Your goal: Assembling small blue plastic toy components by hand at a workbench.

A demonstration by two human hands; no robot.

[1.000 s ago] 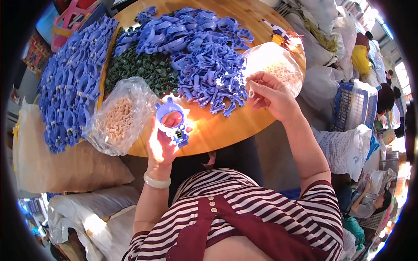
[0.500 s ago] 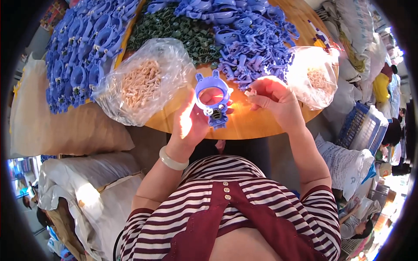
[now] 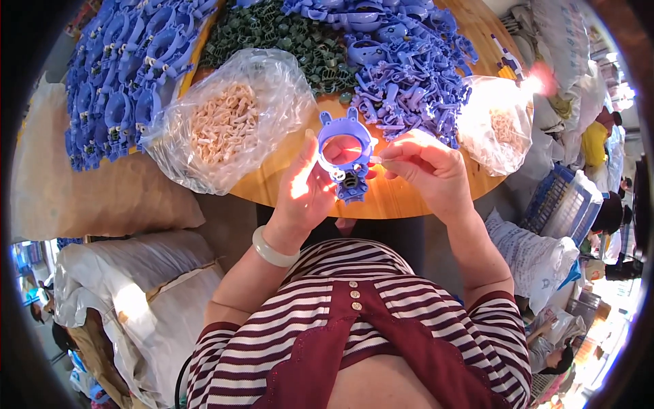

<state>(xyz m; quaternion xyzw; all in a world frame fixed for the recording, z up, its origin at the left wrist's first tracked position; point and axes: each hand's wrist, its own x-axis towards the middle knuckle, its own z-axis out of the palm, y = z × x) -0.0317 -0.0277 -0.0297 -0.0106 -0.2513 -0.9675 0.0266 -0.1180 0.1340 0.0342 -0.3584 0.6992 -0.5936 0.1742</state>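
My left hand [image 3: 308,185] holds a blue-purple plastic toy frame [image 3: 346,166] upright over the near edge of the round wooden table. The frame has a round ring, two ear-like tabs on top and a small body with dark green and white parts below. My right hand [image 3: 429,170] pinches a small pale plastic piece [image 3: 376,159] between thumb and fingers, right at the frame's right side. Whether the piece touches the frame I cannot tell. Beside my left hand lies a clear bag of pale pieces [image 3: 225,123]; a smaller clear bag [image 3: 501,129] sits right of my right hand.
Dark green plastic parts [image 3: 279,44] and loose blue-purple parts [image 3: 409,88] are heaped on the wooden table [image 3: 272,184]. Rows of blue frames [image 3: 129,82] lie at the far left. Large sacks [image 3: 102,198] flank me on the left; a blue crate [image 3: 555,204] stands at the right.
My right hand has brought the pale piece leftward to the frame's right side. The frame in my left hand has shifted slightly right.
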